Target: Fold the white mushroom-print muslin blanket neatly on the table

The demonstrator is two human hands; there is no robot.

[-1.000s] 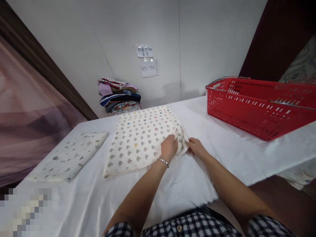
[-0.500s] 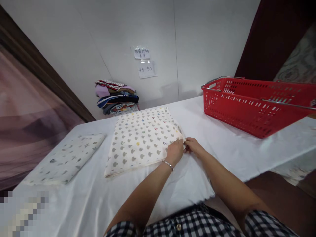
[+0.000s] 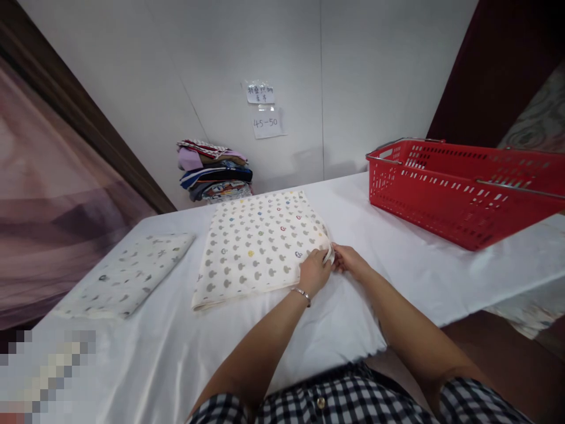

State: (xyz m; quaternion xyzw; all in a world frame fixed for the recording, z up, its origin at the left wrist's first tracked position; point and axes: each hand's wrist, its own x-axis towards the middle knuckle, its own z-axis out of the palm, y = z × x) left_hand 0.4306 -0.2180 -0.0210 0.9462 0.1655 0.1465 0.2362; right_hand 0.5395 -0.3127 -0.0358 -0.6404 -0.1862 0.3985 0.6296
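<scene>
A cream cloth (image 3: pixel 260 247) printed with grey mushroom shapes and a few coloured ones lies folded flat in front of me. My left hand (image 3: pixel 315 272) rests at its near right corner with the fingers closed on the fabric. Just to the right, my right hand (image 3: pixel 348 260) pinches the edge of that same corner, which is slightly lifted and curled. The two hands are close together. Parts of the fingertips are hidden by the cloth and by each other.
A second folded cloth (image 3: pixel 132 274) with small dark prints lies at the left. Behind stands a stack of folded fabrics (image 3: pixel 216 174) by the wall. A red plastic basket (image 3: pixel 441 200) is at the right on the white-covered table (image 3: pixel 406 265). Paper signs (image 3: pixel 267 122) hang on the wall.
The view has shifted slightly, moving the scene a little right. At the near right corner, the cloth's edge is now curled up a bit more between my hands.
</scene>
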